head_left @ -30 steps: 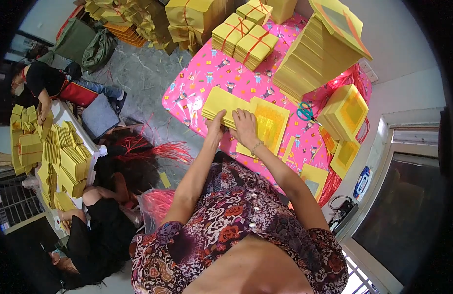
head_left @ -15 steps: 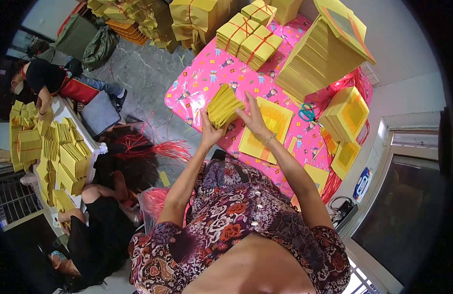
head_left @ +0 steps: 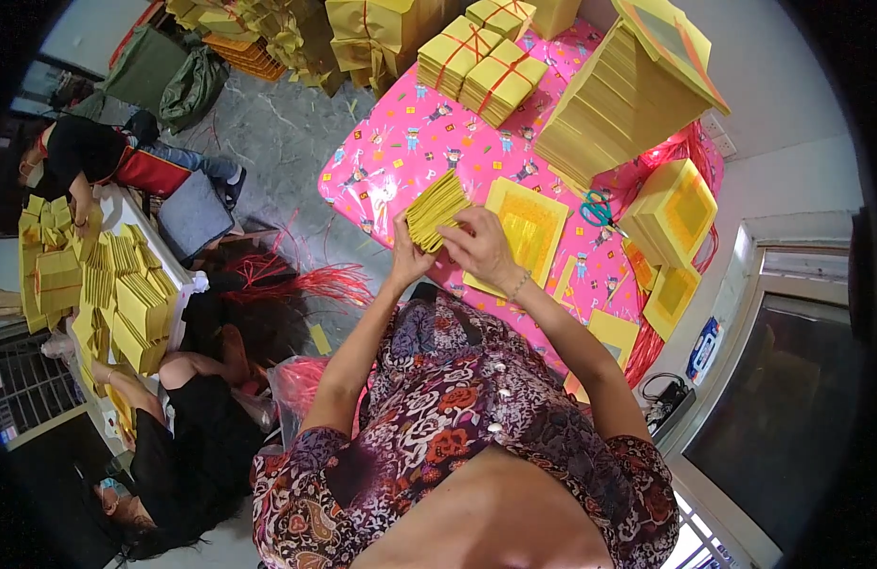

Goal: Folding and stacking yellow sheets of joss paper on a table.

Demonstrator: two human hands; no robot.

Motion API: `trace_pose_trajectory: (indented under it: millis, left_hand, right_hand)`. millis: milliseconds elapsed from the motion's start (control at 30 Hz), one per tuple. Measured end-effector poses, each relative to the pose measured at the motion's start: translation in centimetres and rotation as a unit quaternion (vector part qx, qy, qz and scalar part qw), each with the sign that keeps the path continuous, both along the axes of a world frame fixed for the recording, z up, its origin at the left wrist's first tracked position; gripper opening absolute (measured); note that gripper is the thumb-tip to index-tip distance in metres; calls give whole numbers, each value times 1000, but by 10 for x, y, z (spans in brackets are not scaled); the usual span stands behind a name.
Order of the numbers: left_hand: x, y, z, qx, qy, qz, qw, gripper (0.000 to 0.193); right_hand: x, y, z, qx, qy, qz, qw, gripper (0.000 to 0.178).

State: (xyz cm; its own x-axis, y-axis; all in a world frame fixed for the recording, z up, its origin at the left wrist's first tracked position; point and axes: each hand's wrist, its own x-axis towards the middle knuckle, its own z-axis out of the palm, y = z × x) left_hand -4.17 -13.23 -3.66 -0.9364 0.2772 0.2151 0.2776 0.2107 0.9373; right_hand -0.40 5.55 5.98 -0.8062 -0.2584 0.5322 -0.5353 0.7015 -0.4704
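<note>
Holding a yellow paper stack (head_left: 437,209) up above the near part of the pink table (head_left: 377,161), the left hand (head_left: 412,252) has its fingers clamped on the lower left edge. The right hand (head_left: 482,245) is bent over the lower right corner, its fingers curled and touching the paper; whether they pinch it, I cannot tell.

1.0 s ago the stack lies flat, with both hands pressed to its near side. 0.5 s ago it is already raised and turned, its edges spread into ridges, and the right hand stands beside it with fingers apart. Now those fingers have closed in over the corner, and the ridged edges face up in tidier, closer lines.

Just right of the hands, the orange-printed sheets (head_left: 538,228) lie flat in the same place as in the earlier frames. Also unchanged are the teal-handled scissors (head_left: 602,214) to the right of them, the tall yellow pile (head_left: 590,119) behind, and the 3 bundles (head_left: 502,81) tied with red strips at the table's far side.

At lower left, a co-worker in black (head_left: 206,431) now stretches a forearm toward the yellow packets (head_left: 140,327); 0.5 s ago that arm is drawn in nearer the body.
</note>
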Motion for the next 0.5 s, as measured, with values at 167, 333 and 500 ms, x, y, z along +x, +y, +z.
trace_pose_trajectory:
  millis: [167,333,500]
  left_hand:
    - [0,-5,-17,1,-9,-15,1000,87]
    - [-1,-5,-15,-3,14,-24,1000,88]
    - [1,-2,-11,37,-12,1,999,86]
  right_hand:
    - [5,-11,-3,16,-2,14,1000,34]
    - [3,-15,2,36,-21,9,999,36]
    - [1,-15,-1,45,-24,11,999,35]
